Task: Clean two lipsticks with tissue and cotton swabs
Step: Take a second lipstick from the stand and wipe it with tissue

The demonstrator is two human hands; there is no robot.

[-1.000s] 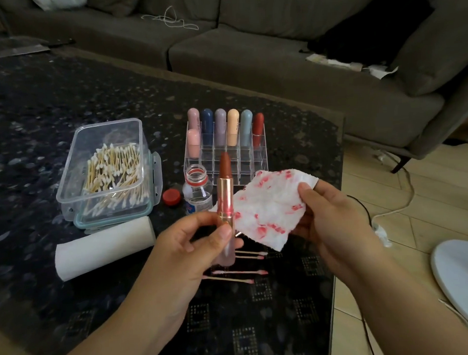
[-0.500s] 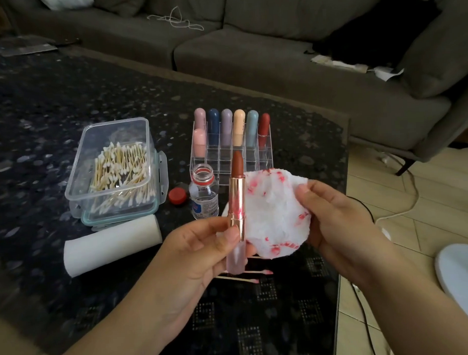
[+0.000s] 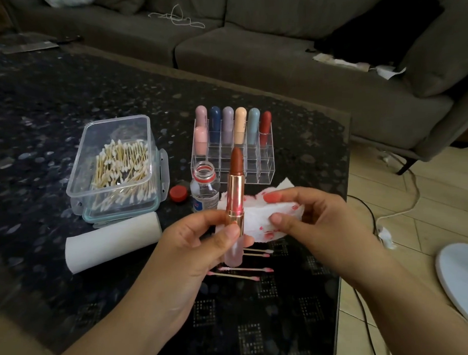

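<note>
The left hand [image 3: 203,239] pinches a lipstick [image 3: 236,203] with thumb and fingers curled round its gold middle. The lipstick stands up straight, with its brown tip at the top and its pale pink base at the bottom. There are pink smears on the gold part.

The right hand [image 3: 316,222] pinches a folded tissue [image 3: 269,221] between thumb and fingers. The tissue is white with red marks. It sits just to the right of the lipstick, touching or almost touching the gold part. So the wipe probably needs the tissue to wrap round the tube from the right and rub up and down along it. The right hand is the one to do the rubbing while the left keeps the lipstick upright.

Both hands are held above the near right part of the coffee table [image 3: 39,109], which is dark glass with speckles. Under the hands lie a few used cotton swabs [image 3: 244,270] with pink ends. To the left is a roll of tissue [image 3: 113,242]. Behind it is a clear box of cotton swabs [image 3: 118,165], then a red cap [image 3: 178,193] and a small open bottle [image 3: 204,187]. Further back stands a clear lipstick rack [image 3: 234,150] with seven lipsticks with their caps on.

Past the far edge is a grey sofa [image 3: 276,43]. On the right is a wooden floor [image 3: 414,197] with cables.
</note>
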